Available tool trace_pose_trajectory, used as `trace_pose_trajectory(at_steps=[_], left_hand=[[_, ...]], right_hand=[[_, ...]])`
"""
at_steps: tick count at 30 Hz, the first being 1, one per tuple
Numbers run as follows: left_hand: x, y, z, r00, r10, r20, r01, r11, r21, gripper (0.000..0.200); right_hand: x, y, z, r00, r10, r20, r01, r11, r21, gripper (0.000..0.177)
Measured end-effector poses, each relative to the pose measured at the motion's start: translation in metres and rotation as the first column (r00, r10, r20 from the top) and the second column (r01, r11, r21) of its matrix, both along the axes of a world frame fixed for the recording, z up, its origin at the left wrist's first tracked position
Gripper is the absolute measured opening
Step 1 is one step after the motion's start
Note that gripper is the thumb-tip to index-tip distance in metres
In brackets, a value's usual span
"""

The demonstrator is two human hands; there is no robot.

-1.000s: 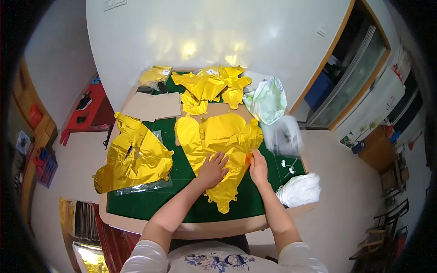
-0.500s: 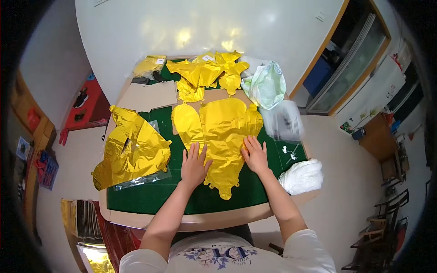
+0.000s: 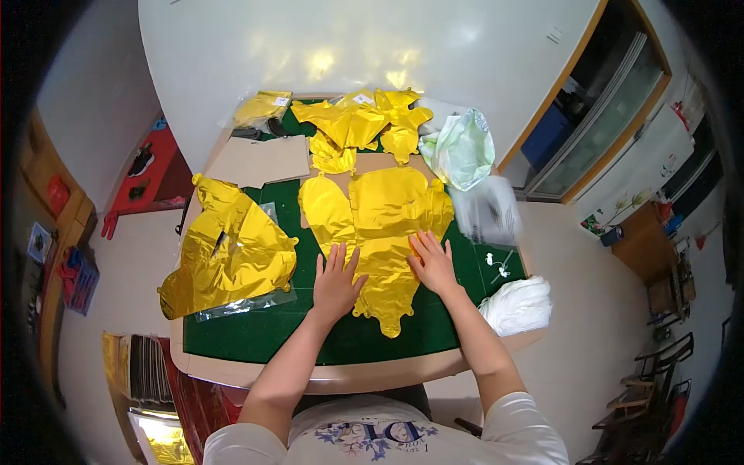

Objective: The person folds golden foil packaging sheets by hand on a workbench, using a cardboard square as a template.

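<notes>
A large gold foil balloon lies flat on the green mat in the middle of the table. My left hand presses palm-down on its lower left part, fingers spread. On the balloon's right side rests my right hand, also flat with fingers apart. Neither hand grips anything. The balloon's tail points toward me between my forearms.
Another crumpled gold balloon lies at the left on a clear bag. More gold balloons pile at the far edge beside a cardboard sheet. A pale green bag, a clear packet and white cloth sit at the right.
A second ago my hands were close together on the lower balloon. They spread apart and flattened it; over the last half second they stay pressed flat with little shift.
</notes>
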State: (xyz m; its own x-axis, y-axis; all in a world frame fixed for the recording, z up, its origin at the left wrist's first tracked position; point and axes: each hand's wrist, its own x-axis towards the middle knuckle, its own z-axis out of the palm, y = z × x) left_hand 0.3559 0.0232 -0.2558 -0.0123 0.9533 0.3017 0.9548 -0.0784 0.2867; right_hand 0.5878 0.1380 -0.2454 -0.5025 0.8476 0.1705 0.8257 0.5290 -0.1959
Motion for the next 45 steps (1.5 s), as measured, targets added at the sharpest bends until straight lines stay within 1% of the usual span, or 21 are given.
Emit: trace_pose_trajectory(at_steps=[4,7,10,12,15,18,21,22,25,26,31,38,45], left_hand=[[-0.002,-0.004,-0.001,0.999,0.007,-0.052,-0.006,1.0,0.027,0.06],[-0.006,-0.006,0.0,0.997,0.007,-0.076,-0.006,1.0,0.015,0.06],[-0.006,-0.01,0.004,0.998,-0.006,-0.07,0.005,1.0,-0.016,0.06],[-0.009,-0.015,0.008,0.999,-0.02,-0.043,0.017,0.998,-0.067,0.059],[-0.011,-0.017,0.01,0.999,-0.017,-0.045,0.014,0.997,-0.075,0.059],[-0.01,-0.012,0.011,1.0,0.029,-0.002,-0.029,0.999,-0.023,0.058],[-0.006,-0.001,0.022,0.991,-0.12,0.058,0.119,0.993,0.028,0.057],[-0.002,0.003,0.015,0.984,-0.172,-0.042,0.174,0.984,0.029,0.056],[0.01,0.005,0.007,0.977,-0.211,-0.034,0.209,0.976,-0.064,0.056],[0.012,0.007,-0.001,0.98,-0.192,-0.052,0.189,0.981,-0.046,0.056],[0.014,0.002,0.003,0.981,-0.191,-0.038,0.19,0.981,-0.035,0.055],[0.014,0.003,0.004,0.982,-0.189,-0.024,0.189,0.982,-0.017,0.053],[0.014,0.002,0.008,0.982,-0.189,-0.005,0.189,0.982,-0.032,0.052]], right_hand=[[0.001,-0.005,0.0,1.0,0.005,0.006,-0.004,1.0,-0.003,0.05],[0.002,-0.008,0.006,0.997,-0.036,-0.073,0.031,0.997,-0.073,0.05],[0.017,0.012,-0.004,0.968,-0.138,-0.208,0.138,0.99,-0.017,0.049],[0.022,0.01,-0.005,0.976,-0.148,-0.162,0.148,0.989,-0.012,0.049],[0.022,0.007,-0.008,0.979,-0.15,-0.14,0.153,0.988,0.016,0.048],[0.021,0.007,-0.008,0.979,-0.158,-0.127,0.162,0.986,0.028,0.047],[0.019,0.005,-0.007,0.976,-0.159,-0.146,0.166,0.985,0.037,0.046],[0.02,0.005,-0.007,0.974,-0.159,-0.159,0.168,0.985,0.044,0.046],[0.02,0.006,-0.008,0.979,-0.156,-0.129,0.162,0.986,0.041,0.043],[0.02,0.007,-0.008,0.98,-0.154,-0.127,0.162,0.986,0.049,0.042],[0.02,0.005,-0.01,0.983,-0.133,-0.123,0.145,0.984,0.099,0.039],[0.018,0.004,-0.003,0.988,-0.151,-0.034,0.152,0.987,0.048,0.052],[0.018,0.004,0.0,0.988,-0.151,-0.007,0.151,0.988,0.02,0.055]])
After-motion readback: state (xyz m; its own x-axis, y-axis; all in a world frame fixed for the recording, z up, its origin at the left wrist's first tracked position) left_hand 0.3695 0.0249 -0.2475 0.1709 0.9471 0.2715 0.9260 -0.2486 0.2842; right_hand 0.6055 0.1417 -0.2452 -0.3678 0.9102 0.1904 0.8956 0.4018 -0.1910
